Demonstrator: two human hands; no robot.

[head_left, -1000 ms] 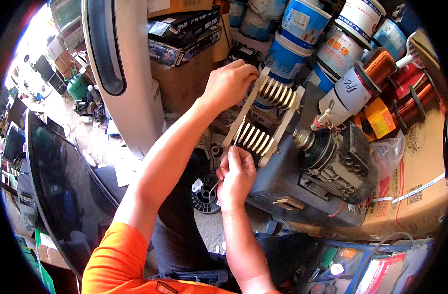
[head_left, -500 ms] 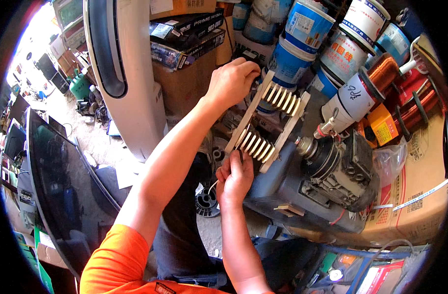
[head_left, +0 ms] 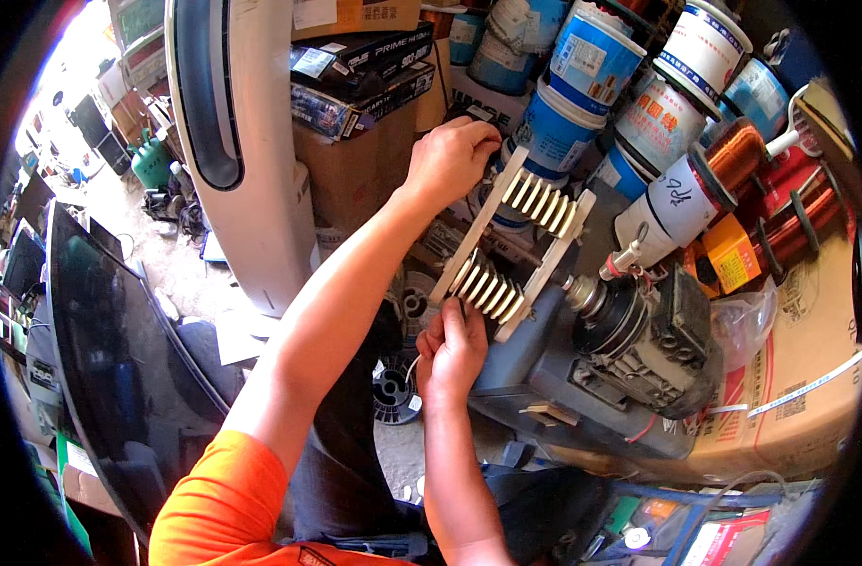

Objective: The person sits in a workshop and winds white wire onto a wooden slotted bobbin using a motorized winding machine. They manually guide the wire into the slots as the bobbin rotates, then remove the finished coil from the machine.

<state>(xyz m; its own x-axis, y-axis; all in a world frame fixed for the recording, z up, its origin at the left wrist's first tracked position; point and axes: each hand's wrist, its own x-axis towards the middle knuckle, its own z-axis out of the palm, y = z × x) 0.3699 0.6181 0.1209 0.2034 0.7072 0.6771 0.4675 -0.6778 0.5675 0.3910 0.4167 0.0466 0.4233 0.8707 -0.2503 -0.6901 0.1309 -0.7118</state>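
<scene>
At the near end of a pale slatted frame (head_left: 480, 226), the person's right hand (head_left: 452, 341) is closed, apparently pinching a pale strand (head_left: 412, 369) that trails from its left side. The left hand (head_left: 457, 156) curls by the far end; whether it grips anything cannot be told. Just right of the frame sits a dark motor (head_left: 652, 344). The frame looks stiff and fairly light, its thin slats (head_left: 492, 291) probably breakable, so its side rails (head_left: 546, 269) suit a hold best. Fingers hide the strand's end.
</scene>
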